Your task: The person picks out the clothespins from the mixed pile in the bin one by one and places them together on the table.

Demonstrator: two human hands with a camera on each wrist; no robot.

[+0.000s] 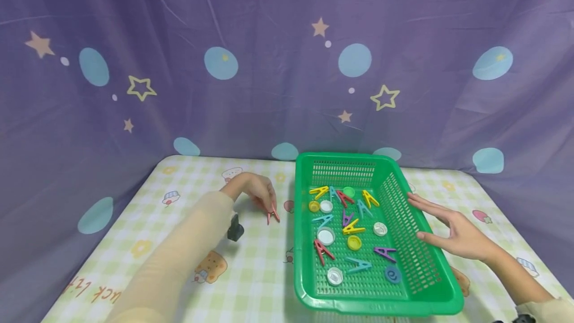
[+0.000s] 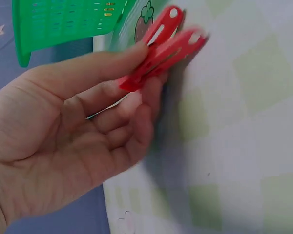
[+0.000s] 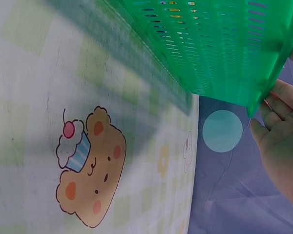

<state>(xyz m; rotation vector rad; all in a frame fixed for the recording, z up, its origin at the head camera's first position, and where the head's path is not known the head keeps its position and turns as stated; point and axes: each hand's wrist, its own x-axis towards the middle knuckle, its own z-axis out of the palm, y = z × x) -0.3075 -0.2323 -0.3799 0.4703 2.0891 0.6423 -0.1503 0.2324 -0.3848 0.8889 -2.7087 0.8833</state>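
Observation:
My left hand [image 1: 261, 192] pinches a red clothespin [image 2: 172, 51] between thumb and fingers, low over the tablecloth to the left of a green basket [image 1: 381, 307]. In the left wrist view the clothespin's two prongs point away from the fingertips. My right hand [image 1: 462, 236] rests on the basket's right rim, its fingers extended and the thumb apart from them. From the right wrist, part of that hand shows at the rim's outer edge. Inside the basket lie several clothespins, among them a yellow clothespin [image 1: 353, 227] and a purple clothespin [image 1: 384, 253].
Several round caps share the basket floor, including a white cap [image 1: 326, 236] and a blue cap [image 1: 392, 274]. A checked tablecloth [image 1: 251, 283] covers the table. Behind it hangs a purple curtain [image 1: 278, 103].

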